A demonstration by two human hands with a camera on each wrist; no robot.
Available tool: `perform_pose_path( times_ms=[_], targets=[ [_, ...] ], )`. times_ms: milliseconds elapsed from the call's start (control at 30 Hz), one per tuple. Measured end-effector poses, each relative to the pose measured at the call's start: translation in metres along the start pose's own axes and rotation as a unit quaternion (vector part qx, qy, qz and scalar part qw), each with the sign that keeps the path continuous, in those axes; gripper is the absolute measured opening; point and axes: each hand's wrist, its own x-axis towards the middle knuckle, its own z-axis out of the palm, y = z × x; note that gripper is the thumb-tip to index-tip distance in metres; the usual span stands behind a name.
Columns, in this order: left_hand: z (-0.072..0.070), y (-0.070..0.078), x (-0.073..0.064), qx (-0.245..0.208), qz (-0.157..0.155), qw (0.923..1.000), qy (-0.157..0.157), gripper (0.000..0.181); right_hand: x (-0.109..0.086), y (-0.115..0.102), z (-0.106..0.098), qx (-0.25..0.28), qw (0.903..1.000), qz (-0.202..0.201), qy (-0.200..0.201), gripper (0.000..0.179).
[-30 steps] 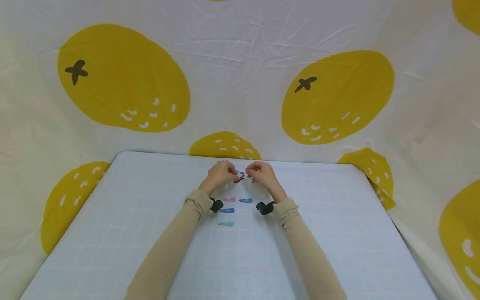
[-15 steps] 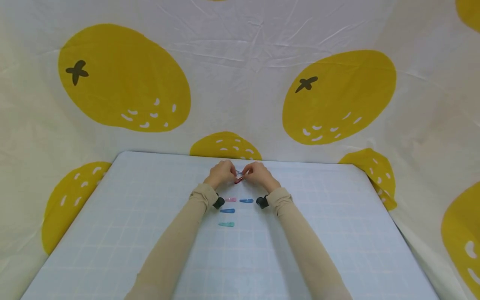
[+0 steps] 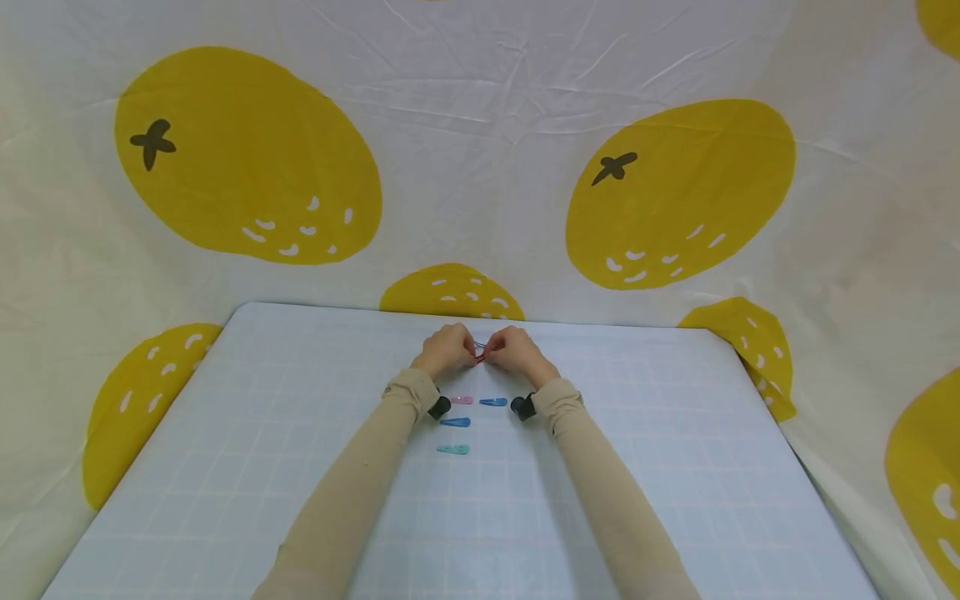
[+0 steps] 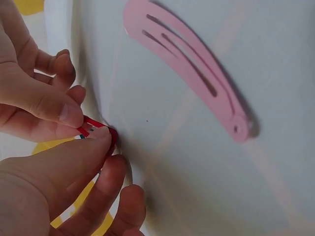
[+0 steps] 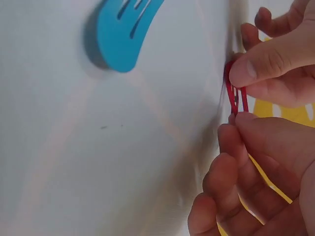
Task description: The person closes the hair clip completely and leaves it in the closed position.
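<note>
Left grip [image 3: 448, 347] and right grip [image 3: 514, 350] pinch red hair clip [image 5: 231, 93] between them, one per end, probably for steadiness. Pink clip [image 3: 464, 400], nearest blue clip [image 3: 493, 402] on worktop [image 3: 735, 500], wearer's side of grips.

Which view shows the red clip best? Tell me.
The right wrist view: the red clip appears close, gaps between its strips visible. The left wrist view shows it more covered; the head view, only a small red sliver.

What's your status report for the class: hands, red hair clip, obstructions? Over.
Left hand, right hand: both pinch red snap hair clip. Thin bluish item close beyond, identity unclear. Pink snap hair clip apart, not obstructing.
</note>
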Motion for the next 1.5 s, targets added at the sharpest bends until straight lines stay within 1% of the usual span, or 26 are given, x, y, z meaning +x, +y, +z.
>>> perform_pose_path(
  times_ms=[100, 233, 400, 533, 633, 733, 867, 933, 1067, 1200, 1300, 1367, 1400, 1500],
  targets=[
    [0.000, -0.001, 0.000, -0.002, 0.004, 1.0000, -0.002, 0.009, 0.000, 0.000, -0.001, -0.004, 1.0000, -0.005, 0.002, 0.008],
    [-0.002, -0.003, 0.000, -0.002, 0.023, 0.9997, 0.002, 0.009, -0.001, 0.000, -0.005, -0.009, 0.9998, -0.018, 0.007, 0.008],
    [-0.009, -0.003, -0.002, -0.003, 0.044, 0.9990, 0.003, 0.006, -0.004, -0.004, -0.012, 0.005, 0.9993, -0.034, 0.015, 0.008],
    [-0.014, -0.001, -0.004, -0.003, 0.056, 0.9984, 0.009, 0.008, -0.010, -0.009, -0.018, 0.020, 0.9982, -0.051, 0.024, 0.009],
    [-0.018, 0.000, -0.008, -0.024, 0.063, 0.9977, 0.011, 0.010, -0.014, -0.013, -0.022, 0.029, 0.9972, -0.059, 0.036, 0.009],
    [-0.021, 0.000, -0.012, -0.059, 0.077, 0.9953, 0.012, 0.010, -0.019, -0.017, -0.026, 0.038, 0.9957, -0.068, 0.051, 0.009],
    [-0.026, -0.001, -0.021, -0.105, 0.108, 0.9884, 0.018, 0.011, -0.026, -0.022, -0.031, 0.049, 0.9926, -0.086, 0.069, 0.009],
    [-0.027, -0.001, -0.025, -0.123, 0.119, 0.9850, 0.021, 0.011, -0.029, -0.024, -0.032, 0.053, 0.9913, -0.092, 0.078, 0.009],
    [-0.030, 0.003, -0.037, -0.147, 0.123, 0.9809, 0.034, 0.011, -0.037, -0.028, -0.035, 0.076, 0.9867, -0.107, 0.097, 0.009],
    [-0.031, 0.009, -0.050, -0.182, 0.121, 0.9747, 0.046, 0.011, -0.051, -0.034, -0.036, 0.116, 0.9786, -0.128, 0.111, 0.009],
    [-0.031, 0.013, -0.061, -0.221, 0.117, 0.9671, 0.046, 0.012, -0.062, -0.040, -0.038, 0.143, 0.9722, -0.142, 0.120, 0.009],
    [-0.031, 0.014, -0.068, -0.244, 0.114, 0.9621, 0.044, 0.012, -0.069, -0.044, -0.038, 0.150, 0.9688, -0.152, 0.126, 0.008],
    [-0.030, 0.015, -0.071, -0.256, 0.116, 0.9587, 0.041, 0.012, -0.076, -0.050, -0.040, 0.152, 0.9677, -0.156, 0.127, 0.008],
    [-0.028, 0.014, -0.080, -0.287, 0.128, 0.9489, 0.032, 0.012, -0.086, -0.055, -0.040, 0.156, 0.9648, -0.168, 0.128, 0.010]
  ],
)
